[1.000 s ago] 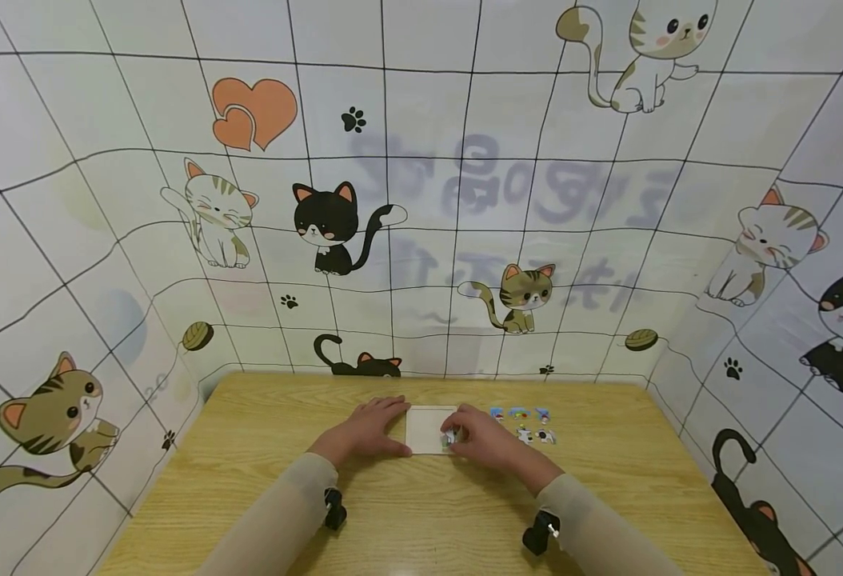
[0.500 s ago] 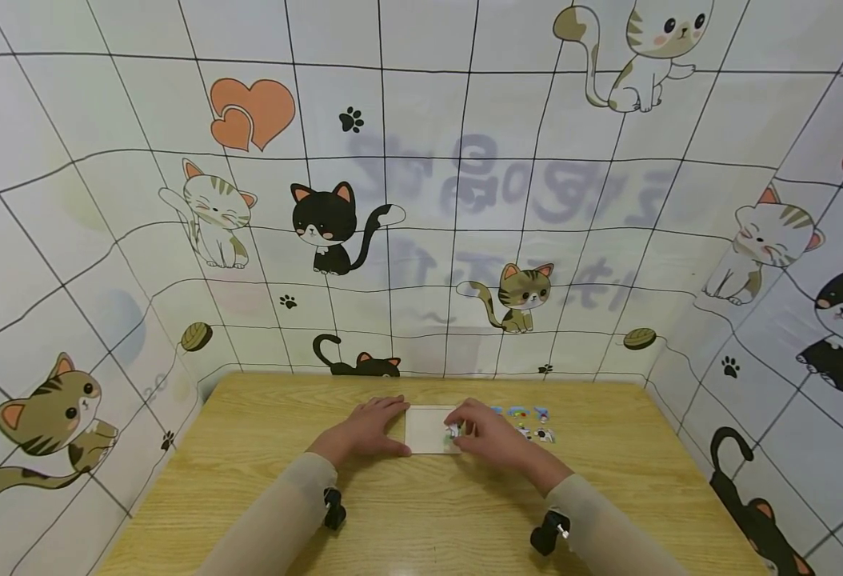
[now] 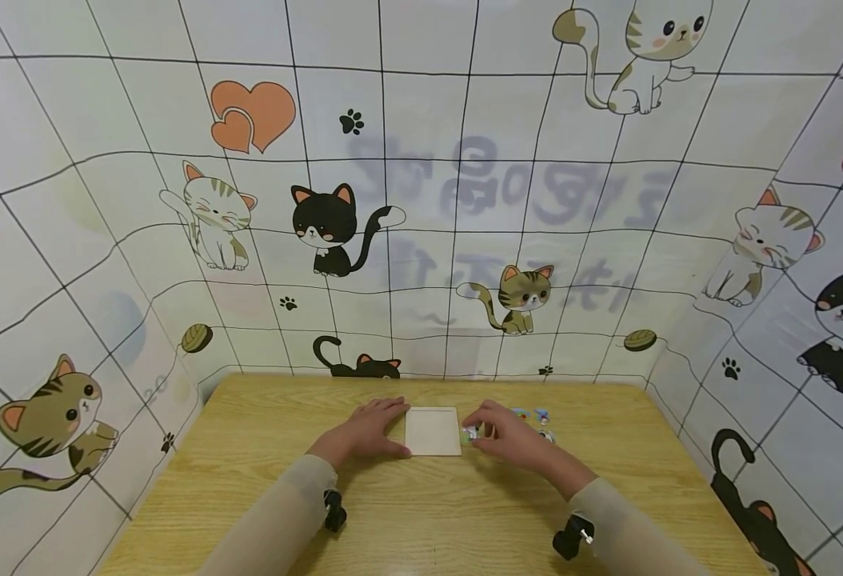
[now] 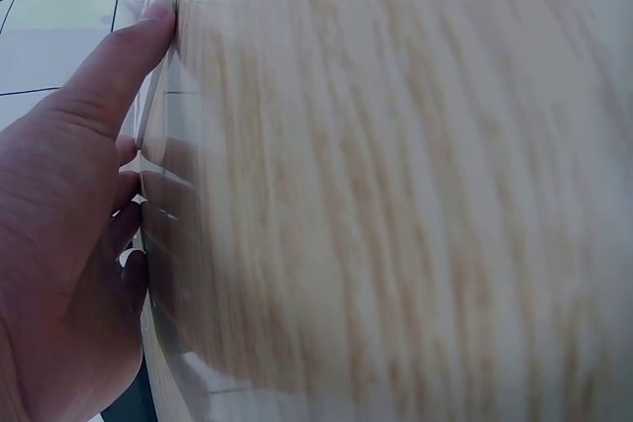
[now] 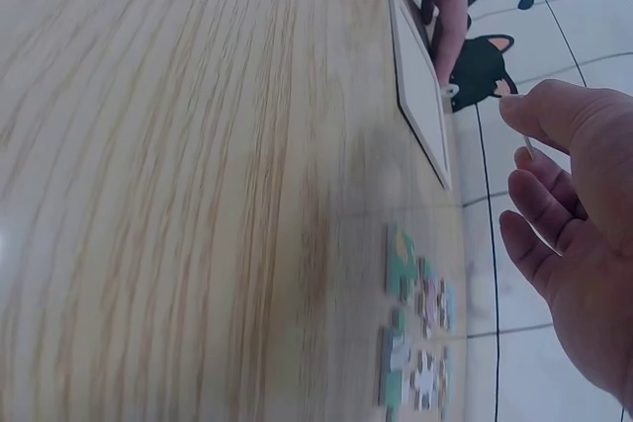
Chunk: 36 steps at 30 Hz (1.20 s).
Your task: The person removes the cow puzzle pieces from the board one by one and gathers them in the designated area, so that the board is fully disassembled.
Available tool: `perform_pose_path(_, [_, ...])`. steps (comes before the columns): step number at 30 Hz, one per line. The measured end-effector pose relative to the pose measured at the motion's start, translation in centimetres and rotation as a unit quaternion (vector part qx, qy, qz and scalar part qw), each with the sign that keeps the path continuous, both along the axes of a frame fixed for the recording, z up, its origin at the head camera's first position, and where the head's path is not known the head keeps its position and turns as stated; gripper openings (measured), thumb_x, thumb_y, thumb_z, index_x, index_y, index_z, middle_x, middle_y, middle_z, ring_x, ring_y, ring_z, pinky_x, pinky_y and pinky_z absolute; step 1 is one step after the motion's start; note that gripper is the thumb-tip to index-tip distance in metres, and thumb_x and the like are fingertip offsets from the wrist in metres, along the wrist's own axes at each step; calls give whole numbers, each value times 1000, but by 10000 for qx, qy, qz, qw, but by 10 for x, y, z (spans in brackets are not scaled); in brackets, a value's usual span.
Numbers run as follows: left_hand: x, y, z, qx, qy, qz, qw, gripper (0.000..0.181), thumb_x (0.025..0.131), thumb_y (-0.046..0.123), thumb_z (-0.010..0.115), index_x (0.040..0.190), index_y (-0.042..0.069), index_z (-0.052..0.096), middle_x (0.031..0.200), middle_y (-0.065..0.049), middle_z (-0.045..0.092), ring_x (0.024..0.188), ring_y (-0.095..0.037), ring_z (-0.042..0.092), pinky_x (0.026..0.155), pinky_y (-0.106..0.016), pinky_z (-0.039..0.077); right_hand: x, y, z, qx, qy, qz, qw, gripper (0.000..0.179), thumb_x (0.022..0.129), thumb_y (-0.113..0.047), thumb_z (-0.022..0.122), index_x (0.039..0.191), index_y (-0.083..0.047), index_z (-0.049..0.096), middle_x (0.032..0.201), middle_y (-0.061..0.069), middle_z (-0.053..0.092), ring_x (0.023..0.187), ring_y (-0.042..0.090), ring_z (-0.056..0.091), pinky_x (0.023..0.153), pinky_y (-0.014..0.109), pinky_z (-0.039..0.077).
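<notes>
A shallow white square puzzle tray point(image 3: 432, 432) lies flat on the table, its bare inside facing up. My left hand point(image 3: 369, 430) rests along the tray's left side, thumb at the near corner and fingers toward the far one; in the left wrist view the thumb point(image 4: 129, 61) reaches its edge. Just right of the tray, my right hand point(image 3: 508, 438) pinches a small green-and-white jigsaw piece point(image 3: 469, 434) between thumb and fingers. Edge-on in the right wrist view, the held piece point(image 5: 528, 143) is a thin sliver raised off the table.
Several loose jigsaw pieces point(image 3: 541, 415) lie right of the tray, partly hidden behind my right hand. The right wrist view shows more of them, among them a green piece point(image 5: 401, 262). A cat-print sheet point(image 3: 421, 200) surrounds the wooden table point(image 3: 421, 512) behind and at both sides.
My right hand has shifted right, from over the tray's right part to beside it, carrying the jigsaw piece along. The tray's right edge is now uncovered. My left hand stays put.
</notes>
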<state>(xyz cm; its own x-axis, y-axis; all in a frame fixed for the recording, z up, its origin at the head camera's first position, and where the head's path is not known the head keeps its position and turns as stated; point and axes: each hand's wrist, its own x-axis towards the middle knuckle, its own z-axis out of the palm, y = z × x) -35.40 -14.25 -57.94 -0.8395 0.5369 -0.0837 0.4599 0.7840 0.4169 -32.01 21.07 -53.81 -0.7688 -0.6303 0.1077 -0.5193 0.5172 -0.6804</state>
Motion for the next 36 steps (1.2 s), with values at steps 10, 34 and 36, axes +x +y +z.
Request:
perform_pose_path(10, [0, 1, 1, 79, -43, -57, 9999, 101, 94, 64, 82, 173, 16, 40, 180, -9, 32, 164, -46, 28, 126, -75, 26, 5, 32, -2, -125, 319, -135, 9993, 25, 109, -13, 73, 135, -13, 73, 120, 6, 63, 89, 13, 59, 74, 30, 56])
perform_pose_path(34, [2, 3, 3, -35, -86, -22, 10000, 101, 94, 63, 82, 173, 16, 39, 181, -9, 30, 165, -46, 26, 127, -74, 25, 20, 94, -5, -96, 103, -839, 9964, 25, 105, -6, 77, 129, -3, 74, 122, 9, 68, 92, 14, 63, 71, 30, 55])
perform_pose_path(36, [2, 3, 3, -42, -85, -21, 10000, 101, 95, 63, 82, 174, 17, 38, 181, -8, 29, 165, -46, 26, 127, -74, 25, 20, 98, -7, -60, 133, -893, 9959, 25, 104, -6, 77, 129, -4, 74, 120, 7, 68, 91, 13, 62, 71, 30, 55])
